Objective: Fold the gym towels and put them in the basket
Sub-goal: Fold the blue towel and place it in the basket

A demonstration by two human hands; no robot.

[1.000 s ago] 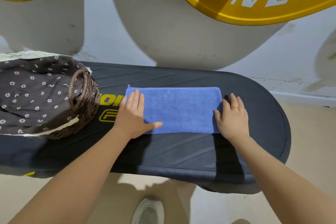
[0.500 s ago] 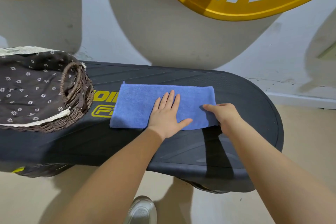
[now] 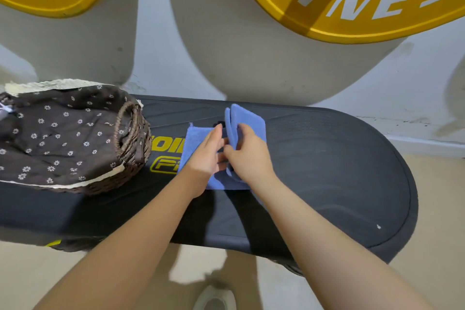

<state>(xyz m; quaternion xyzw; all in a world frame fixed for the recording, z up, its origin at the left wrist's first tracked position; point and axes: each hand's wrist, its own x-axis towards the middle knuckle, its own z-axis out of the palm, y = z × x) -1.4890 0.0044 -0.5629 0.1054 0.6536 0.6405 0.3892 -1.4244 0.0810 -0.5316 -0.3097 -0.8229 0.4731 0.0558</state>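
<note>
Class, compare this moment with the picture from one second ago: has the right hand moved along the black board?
Yes. The right hand has moved left, toward the basket, lifting the right end of the blue towel over toward the left hand.

A single head-worn wide-angle camera is looking forward and steeply down from close above the dark surface (image 3: 327, 171). It is facing the wall (image 3: 176, 58) behind, taking in both forearms and, at the bottom edge, the floor (image 3: 440, 209) below.
</note>
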